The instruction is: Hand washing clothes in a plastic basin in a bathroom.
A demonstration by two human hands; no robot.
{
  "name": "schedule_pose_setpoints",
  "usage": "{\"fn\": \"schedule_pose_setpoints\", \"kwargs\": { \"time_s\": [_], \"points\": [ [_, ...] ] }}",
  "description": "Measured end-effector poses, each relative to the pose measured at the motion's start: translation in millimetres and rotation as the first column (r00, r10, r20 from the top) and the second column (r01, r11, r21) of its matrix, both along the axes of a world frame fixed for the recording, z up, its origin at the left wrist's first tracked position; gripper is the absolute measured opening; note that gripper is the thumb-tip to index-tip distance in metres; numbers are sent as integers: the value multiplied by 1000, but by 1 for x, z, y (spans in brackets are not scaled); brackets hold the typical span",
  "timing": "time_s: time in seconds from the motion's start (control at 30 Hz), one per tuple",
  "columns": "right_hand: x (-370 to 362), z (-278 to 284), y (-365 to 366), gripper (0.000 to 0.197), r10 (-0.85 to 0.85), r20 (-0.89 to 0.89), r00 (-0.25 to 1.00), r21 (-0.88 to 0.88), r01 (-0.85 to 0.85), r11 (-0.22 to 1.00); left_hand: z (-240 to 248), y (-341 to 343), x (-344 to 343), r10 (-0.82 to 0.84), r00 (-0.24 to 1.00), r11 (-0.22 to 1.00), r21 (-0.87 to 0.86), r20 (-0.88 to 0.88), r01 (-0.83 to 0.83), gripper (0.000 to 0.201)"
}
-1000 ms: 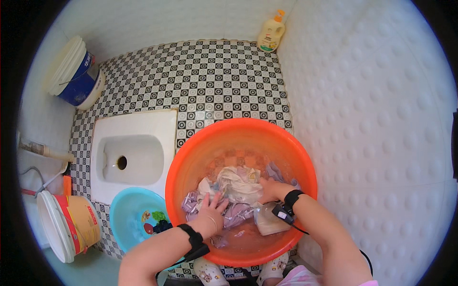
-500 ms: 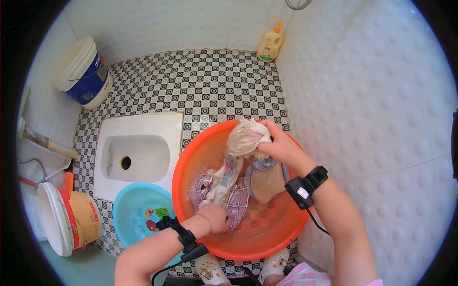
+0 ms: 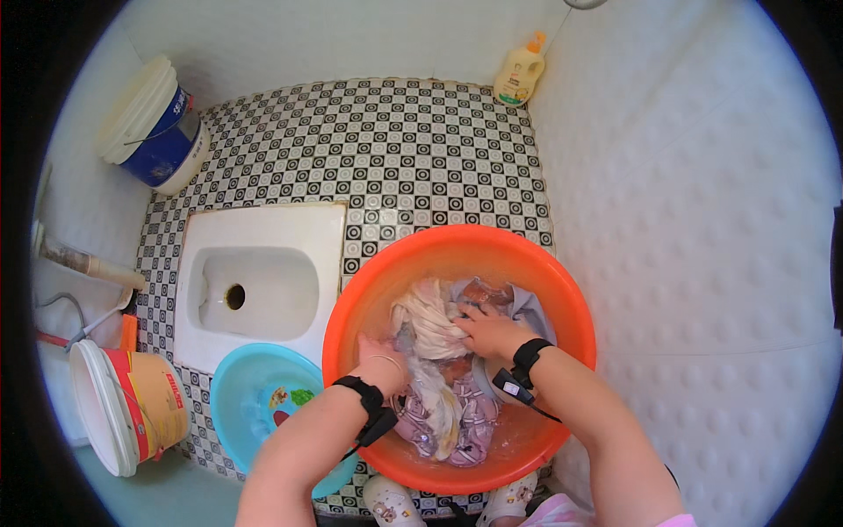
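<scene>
A wide orange basin (image 3: 575, 321) holds water and several wet garments. The cream cloth (image 3: 430, 325) lies bunched in the middle, and its pale tail trails down over a purple patterned garment (image 3: 479, 430). To the right a grey-blue garment (image 3: 529, 309) is partly under water. My right hand (image 3: 490, 334) presses on the right side of the cream cloth with its fingers apart. At the basin's left side, my left hand (image 3: 383, 367) reaches down beside the cloth; its fingers are mostly hidden. Dark bands with small devices are strapped to both wrists.
A light blue basin (image 3: 230, 386) stands left of the orange one, next to a squat toilet (image 3: 329, 272). Buckets stand along the left wall: a blue-and-white one (image 3: 162, 145) and a yellow-and-red one (image 3: 158, 400). A cream pump bottle (image 3: 520, 75) sits in the far corner.
The cream cloth, lifted at the basin's far side before, is now down in the water. My right hand has come down with it and spread; my left hand has shifted up and left.
</scene>
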State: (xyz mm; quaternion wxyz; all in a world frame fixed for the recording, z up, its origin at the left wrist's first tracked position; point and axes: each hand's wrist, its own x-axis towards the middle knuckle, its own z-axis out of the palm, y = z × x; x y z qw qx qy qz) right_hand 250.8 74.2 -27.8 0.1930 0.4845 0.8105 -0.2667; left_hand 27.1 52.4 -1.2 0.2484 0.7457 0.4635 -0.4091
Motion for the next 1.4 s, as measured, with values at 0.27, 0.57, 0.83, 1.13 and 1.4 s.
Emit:
{"fn": "schedule_pose_setpoints", "kwargs": {
  "time_s": [0.27, 0.57, 0.83, 1.13, 1.4],
  "points": [
    [-3, 6, 15, 33, -301, -184, 936, 229, 339, 912, 18, 20, -1, 308, 915, 934, 102, 259, -343, 65],
    [-41, 207, 29, 25, -221, -919, 327, -28, 504, 863, 24, 45, 16, 107, 139, 750, 11, 985, -661, 109],
    [-26, 254, 32, 24, -41, -996, 75, 12, 595, 803, 33, 47, 11, 490, 262, 764, -265, 832, -588, 44],
    [13, 54, 8, 33, -345, -621, 704, 198, 567, 800, -8, 19, -25, 519, 554, 626, 152, 650, -765, 37],
    [-21, 88, -12, 59, -898, -371, 235, -680, 590, 435, 106, -3, 5, 339, 67, 621, -170, 938, -765, 40]
  ]
}}
